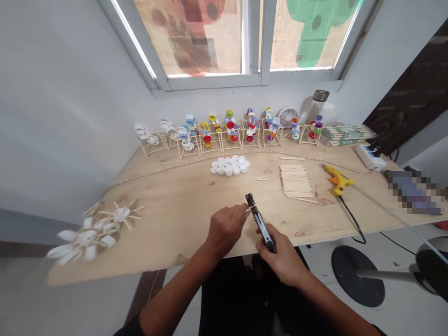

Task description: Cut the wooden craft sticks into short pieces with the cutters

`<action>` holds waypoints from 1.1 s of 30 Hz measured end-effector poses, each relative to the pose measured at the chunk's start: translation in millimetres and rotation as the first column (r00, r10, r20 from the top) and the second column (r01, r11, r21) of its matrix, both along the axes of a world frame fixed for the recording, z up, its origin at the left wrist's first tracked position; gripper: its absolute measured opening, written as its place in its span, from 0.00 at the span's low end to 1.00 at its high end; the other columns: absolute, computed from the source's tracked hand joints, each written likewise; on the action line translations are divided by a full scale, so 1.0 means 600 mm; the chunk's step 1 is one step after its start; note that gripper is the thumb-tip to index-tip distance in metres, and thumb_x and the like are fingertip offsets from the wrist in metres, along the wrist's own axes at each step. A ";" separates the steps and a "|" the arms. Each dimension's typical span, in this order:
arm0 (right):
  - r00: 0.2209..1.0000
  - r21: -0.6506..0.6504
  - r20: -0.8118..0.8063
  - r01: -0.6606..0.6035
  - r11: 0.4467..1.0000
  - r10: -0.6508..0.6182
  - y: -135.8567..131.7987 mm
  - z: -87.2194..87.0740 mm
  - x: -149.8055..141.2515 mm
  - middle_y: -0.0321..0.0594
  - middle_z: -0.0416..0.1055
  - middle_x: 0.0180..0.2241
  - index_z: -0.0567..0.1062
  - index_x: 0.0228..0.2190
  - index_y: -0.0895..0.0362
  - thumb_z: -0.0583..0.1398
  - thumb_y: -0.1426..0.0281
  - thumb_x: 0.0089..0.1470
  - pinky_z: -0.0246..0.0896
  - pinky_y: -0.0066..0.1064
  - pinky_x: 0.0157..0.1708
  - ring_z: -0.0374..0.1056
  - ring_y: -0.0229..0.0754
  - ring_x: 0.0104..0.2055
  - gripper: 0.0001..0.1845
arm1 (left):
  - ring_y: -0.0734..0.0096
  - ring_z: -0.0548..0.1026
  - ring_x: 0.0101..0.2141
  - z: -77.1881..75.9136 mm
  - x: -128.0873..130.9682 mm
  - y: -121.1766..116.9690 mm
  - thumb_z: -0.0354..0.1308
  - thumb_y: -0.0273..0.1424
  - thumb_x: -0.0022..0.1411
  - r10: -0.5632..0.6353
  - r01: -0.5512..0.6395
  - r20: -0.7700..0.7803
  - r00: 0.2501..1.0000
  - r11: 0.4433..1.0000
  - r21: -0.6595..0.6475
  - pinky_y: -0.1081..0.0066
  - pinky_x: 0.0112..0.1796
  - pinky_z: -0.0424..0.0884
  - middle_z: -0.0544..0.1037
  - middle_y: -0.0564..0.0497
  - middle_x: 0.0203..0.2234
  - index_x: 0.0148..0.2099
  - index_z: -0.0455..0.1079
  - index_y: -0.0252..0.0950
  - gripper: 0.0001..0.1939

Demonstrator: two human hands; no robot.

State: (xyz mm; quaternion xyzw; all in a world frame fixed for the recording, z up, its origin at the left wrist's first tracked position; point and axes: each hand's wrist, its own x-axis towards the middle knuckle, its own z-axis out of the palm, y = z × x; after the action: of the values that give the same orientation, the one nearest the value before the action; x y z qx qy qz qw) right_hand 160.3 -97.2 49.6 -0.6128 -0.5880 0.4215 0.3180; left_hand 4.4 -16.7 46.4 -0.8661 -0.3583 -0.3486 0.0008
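Head view: The right hand [282, 256] grips the handles of a dark metal, plier-like tool [260, 223] above the front edge of the pale wooden bench [168, 205]. The left hand [227, 228] is closed, fingertips pinching a small light piece [248, 210] at the tool's upper end. Beyond the hands lies a cluster of white round plastic caps [230, 166]. Right of the caps is a row of flat pale wooden sticks [296, 181], then a yellow hot-glue gun [339, 179] with orange trigger.
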 end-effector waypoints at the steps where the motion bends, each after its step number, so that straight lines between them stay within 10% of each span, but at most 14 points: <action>1: 1.000 -0.007 -0.028 0.003 1.000 -0.004 -0.001 -0.001 0.001 0.32 0.65 0.23 0.68 0.37 0.56 0.55 0.72 0.49 0.57 0.27 0.28 0.62 0.37 0.26 0.10 | 0.74 0.71 0.25 0.006 0.000 -0.002 0.45 0.29 0.64 -0.013 0.022 0.069 0.998 0.991 -0.134 0.74 0.27 0.63 0.73 0.50 0.25 0.41 0.67 0.32 0.10; 5: 0.995 -0.044 -0.096 0.006 0.999 -0.010 -0.004 -0.005 0.003 0.32 0.64 0.24 0.67 0.37 0.56 0.54 0.72 0.50 0.57 0.27 0.28 0.61 0.37 0.26 0.10 | 0.78 0.66 0.18 0.025 -0.006 -0.004 0.41 0.34 0.65 0.099 0.161 0.353 0.930 0.755 -0.635 0.76 0.23 0.63 0.66 0.57 0.15 0.40 0.67 0.33 0.15; 8: 0.997 -0.040 -0.071 0.011 0.999 -0.014 -0.005 -0.004 0.002 0.32 0.63 0.24 0.68 0.36 0.56 0.54 0.72 0.49 0.57 0.26 0.27 0.61 0.37 0.26 0.09 | 0.79 0.64 0.16 0.030 -0.010 0.000 0.44 0.37 0.63 0.178 0.275 0.456 0.872 0.591 -0.758 0.77 0.20 0.62 0.64 0.58 0.14 0.39 0.68 0.32 0.15; 11: 0.999 -0.028 -0.040 0.008 1.000 -0.009 -0.004 -0.001 -0.001 0.32 0.63 0.24 0.68 0.36 0.57 0.54 0.72 0.49 0.56 0.27 0.28 0.60 0.37 0.26 0.10 | 0.77 0.66 0.17 0.034 -0.014 0.000 0.46 0.38 0.62 0.205 0.318 0.487 0.849 0.538 -0.781 0.77 0.19 0.63 0.67 0.56 0.15 0.38 0.67 0.31 0.15; 15: 1.000 -0.014 -0.015 -0.001 1.000 0.000 -0.003 0.001 -0.003 0.31 0.62 0.23 0.68 0.36 0.56 0.54 0.73 0.49 0.56 0.26 0.28 0.59 0.36 0.25 0.09 | 0.77 0.68 0.19 0.039 -0.017 -0.007 0.43 0.37 0.64 0.151 0.242 0.416 0.897 0.620 -0.746 0.76 0.21 0.64 0.69 0.55 0.18 0.38 0.67 0.33 0.16; 21: 1.000 -0.010 0.004 0.007 1.000 -0.007 -0.003 0.001 -0.006 0.31 0.61 0.23 0.66 0.33 0.56 0.54 0.71 0.50 0.56 0.27 0.28 0.59 0.36 0.25 0.06 | 0.72 0.72 0.28 0.029 -0.009 -0.021 0.42 0.31 0.65 0.044 -0.049 -0.027 0.999 0.969 -0.241 0.73 0.29 0.66 0.74 0.49 0.28 0.41 0.67 0.34 0.12; 26: 1.000 -0.022 -0.022 0.004 1.000 -0.005 -0.002 0.001 -0.007 0.31 0.61 0.23 0.66 0.33 0.56 0.54 0.72 0.49 0.56 0.27 0.27 0.59 0.36 0.25 0.06 | 0.71 0.67 0.22 0.017 -0.005 -0.017 0.46 0.28 0.63 0.166 -0.123 -0.279 0.946 0.979 0.164 0.71 0.24 0.59 0.70 0.51 0.21 0.41 0.67 0.32 0.10; 33: 1.000 -0.035 -0.014 0.004 0.999 -0.004 -0.001 0.007 -0.007 0.31 0.61 0.23 0.65 0.32 0.56 0.54 0.72 0.49 0.55 0.27 0.27 0.59 0.36 0.24 0.05 | 0.71 0.65 0.21 0.019 -0.006 -0.006 0.48 0.24 0.61 0.144 -0.046 -0.321 0.936 0.955 0.294 0.69 0.24 0.58 0.68 0.51 0.21 0.42 0.66 0.30 0.09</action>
State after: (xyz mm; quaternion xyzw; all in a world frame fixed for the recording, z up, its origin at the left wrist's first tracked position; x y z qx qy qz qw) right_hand 156.1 -97.5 53.8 -0.6165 -0.5772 0.4351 0.3121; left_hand 0.6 -20.4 57.9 -0.8855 -0.3415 -0.2412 0.2027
